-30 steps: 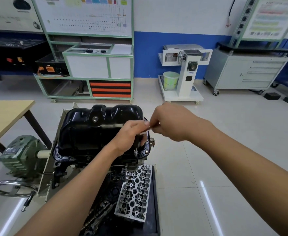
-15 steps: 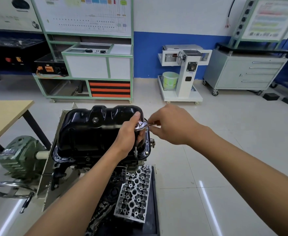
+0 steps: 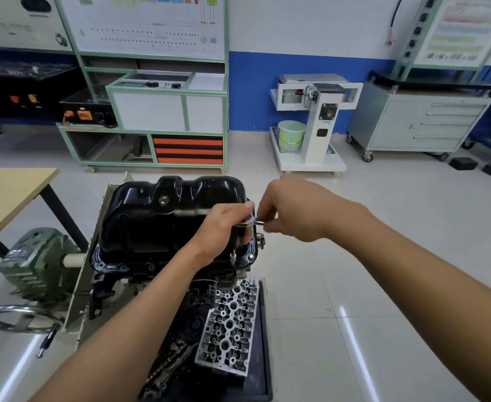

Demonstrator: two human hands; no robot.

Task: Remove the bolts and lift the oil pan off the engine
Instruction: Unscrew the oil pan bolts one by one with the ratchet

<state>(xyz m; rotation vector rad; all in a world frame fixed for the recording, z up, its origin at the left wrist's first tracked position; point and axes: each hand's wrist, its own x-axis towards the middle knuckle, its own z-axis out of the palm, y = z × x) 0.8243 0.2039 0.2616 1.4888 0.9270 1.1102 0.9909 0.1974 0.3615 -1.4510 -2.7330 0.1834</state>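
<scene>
The black oil pan sits bolted on the upturned engine on its stand. My left hand grips the head of a silver ratchet wrench over the pan's near right corner. The wrench's socket extension points down onto the pan flange. My right hand pinches the wrench's short handle just right of the pan. A flange bolt shows beside the extension.
A grey cylinder head lies on a black tray in front of the engine. On the left are a green gearbox, a steel handwheel and a wooden table. Tiled floor lies to the right.
My right hand has worked the wrench handle back and forth by a small amount. My left hand shifted its fingers on the wrench head. The pan has not moved.
</scene>
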